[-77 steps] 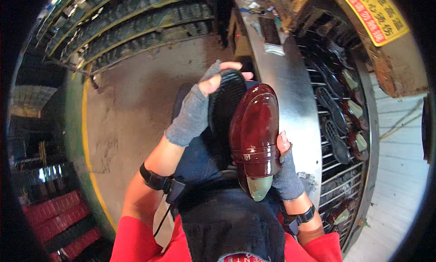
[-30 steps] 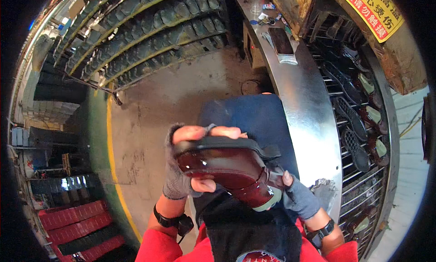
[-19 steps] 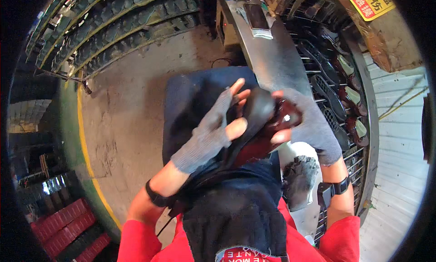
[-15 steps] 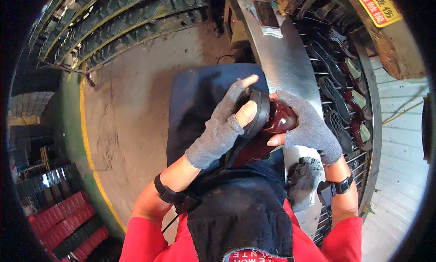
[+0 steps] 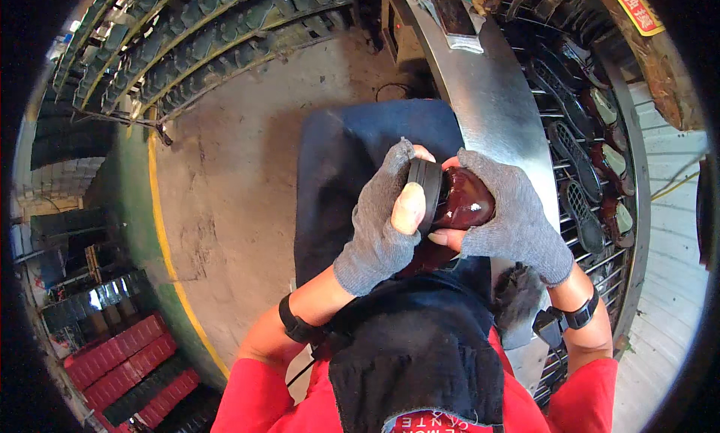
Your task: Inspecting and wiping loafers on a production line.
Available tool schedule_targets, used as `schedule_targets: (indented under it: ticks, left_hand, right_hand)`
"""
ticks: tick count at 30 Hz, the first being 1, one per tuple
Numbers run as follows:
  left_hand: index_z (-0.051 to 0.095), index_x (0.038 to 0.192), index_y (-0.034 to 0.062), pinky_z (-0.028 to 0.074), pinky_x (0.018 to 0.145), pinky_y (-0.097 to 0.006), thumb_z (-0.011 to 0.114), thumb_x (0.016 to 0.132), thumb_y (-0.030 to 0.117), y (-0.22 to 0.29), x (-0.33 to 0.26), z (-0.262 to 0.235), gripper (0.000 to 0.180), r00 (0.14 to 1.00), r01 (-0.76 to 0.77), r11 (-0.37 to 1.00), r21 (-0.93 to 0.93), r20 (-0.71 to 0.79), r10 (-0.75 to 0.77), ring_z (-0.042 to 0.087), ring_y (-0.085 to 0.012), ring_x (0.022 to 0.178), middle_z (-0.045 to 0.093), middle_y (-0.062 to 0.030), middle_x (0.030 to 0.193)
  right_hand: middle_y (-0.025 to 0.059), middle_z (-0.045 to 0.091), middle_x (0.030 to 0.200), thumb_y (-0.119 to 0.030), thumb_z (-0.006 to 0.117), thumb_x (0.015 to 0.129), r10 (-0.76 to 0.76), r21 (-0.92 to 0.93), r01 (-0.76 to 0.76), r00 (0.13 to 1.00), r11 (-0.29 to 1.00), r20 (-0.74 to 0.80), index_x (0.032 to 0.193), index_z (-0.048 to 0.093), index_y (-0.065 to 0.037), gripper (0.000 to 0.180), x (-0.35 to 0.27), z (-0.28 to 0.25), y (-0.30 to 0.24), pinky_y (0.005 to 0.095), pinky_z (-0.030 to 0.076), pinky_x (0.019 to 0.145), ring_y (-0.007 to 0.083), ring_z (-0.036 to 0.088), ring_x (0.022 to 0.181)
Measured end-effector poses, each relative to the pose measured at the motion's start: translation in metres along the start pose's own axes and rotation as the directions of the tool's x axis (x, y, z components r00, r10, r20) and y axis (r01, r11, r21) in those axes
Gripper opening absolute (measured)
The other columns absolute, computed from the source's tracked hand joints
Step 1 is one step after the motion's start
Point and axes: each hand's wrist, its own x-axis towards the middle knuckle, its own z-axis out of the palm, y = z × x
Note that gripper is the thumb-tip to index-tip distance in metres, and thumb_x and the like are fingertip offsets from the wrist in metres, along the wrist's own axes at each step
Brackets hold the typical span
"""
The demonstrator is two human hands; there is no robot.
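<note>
In my left hand (image 5: 386, 219), gloved in grey with bare fingertips, is a black shoe sole (image 5: 426, 189), its edge turned upward. My right hand (image 5: 510, 215), in a matching glove, wraps round the rounded end of a glossy dark red shoe upper (image 5: 466, 200). Sole and upper meet above my lap, the sole on the upper's left side. A narrow dark gap shows between them near the middle; whether they touch all along is hidden by my fingers. The rest of the upper runs down toward my black apron (image 5: 420, 343).
A metal bench (image 5: 499, 95) curves along my right, with a dark flat block (image 5: 451, 16) at its far end. Beyond it, a rod rack (image 5: 581, 215) bears black soles and dark red uppers. Shelves of dark shoe-shaped pieces (image 5: 247, 39) stand far left; red slabs (image 5: 124, 350) lie lower left.
My left fingers have closed in round the sole, where one finger stuck out before. The sole stands more upright against the upper. The whole view has shifted slightly.
</note>
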Motion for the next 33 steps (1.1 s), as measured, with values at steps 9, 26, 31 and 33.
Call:
schedule_targets:
  ticks: [9,26,31,33]
  left_hand:
    - [0.053,0.128,0.0029,0.048,0.093,-0.040,0.054,0.094,0.063,0.022,-0.014,-0.011,0.069,0.991,-0.099,0.975,0.199,0.103,0.080,0.061,-0.0292,0.102,0.056,-0.0134,0.110]
    - [0.052,0.110,0.0086,0.047,0.076,-0.029,0.050,0.112,0.020,0.063,-0.031,0.006,0.011,0.937,0.285,0.848,-0.446,-0.057,-0.345,0.052,-0.0102,0.084,0.050,-0.0008,0.094]
    - [0.051,0.110,0.0057,0.048,0.079,-0.030,0.047,0.113,0.018,0.068,-0.034,0.004,0.014,0.977,0.165,0.894,-0.416,-0.055,-0.206,0.053,-0.0107,0.086,0.052,-0.0024,0.097]
    - [0.053,0.108,0.0037,0.047,0.080,-0.032,0.048,0.113,0.018,0.065,-0.030,-0.001,0.016,1.000,0.026,0.976,-0.217,-0.009,-0.028,0.052,-0.0118,0.085,0.053,-0.0027,0.098]
  right_hand:
    - [0.0156,0.069,0.092,-0.050,0.092,0.068,-0.031,-0.180,0.030,1.000,0.983,-0.004,0.121,0.062,-0.007,0.074,-0.019,0.007,-0.029,0.0447,0.057,0.074,0.0370,0.073,0.085]
    - [0.0164,0.066,0.107,-0.049,0.100,0.061,-0.182,-0.015,0.181,0.980,0.983,-0.081,0.118,0.065,-0.005,0.080,-0.063,0.028,-0.046,0.0488,0.056,0.088,0.0402,0.070,0.099]
    - [0.0172,0.066,0.105,-0.053,0.099,0.061,-0.274,-0.045,0.272,0.960,0.961,-0.063,0.113,0.066,-0.005,0.078,-0.064,0.027,-0.047,0.0488,0.056,0.087,0.0409,0.069,0.097]
    - [0.0174,0.066,0.104,-0.055,0.099,0.061,-0.348,-0.076,0.344,0.936,0.936,-0.057,0.112,0.067,-0.005,0.079,-0.059,0.026,-0.047,0.0478,0.056,0.085,0.0404,0.068,0.095]
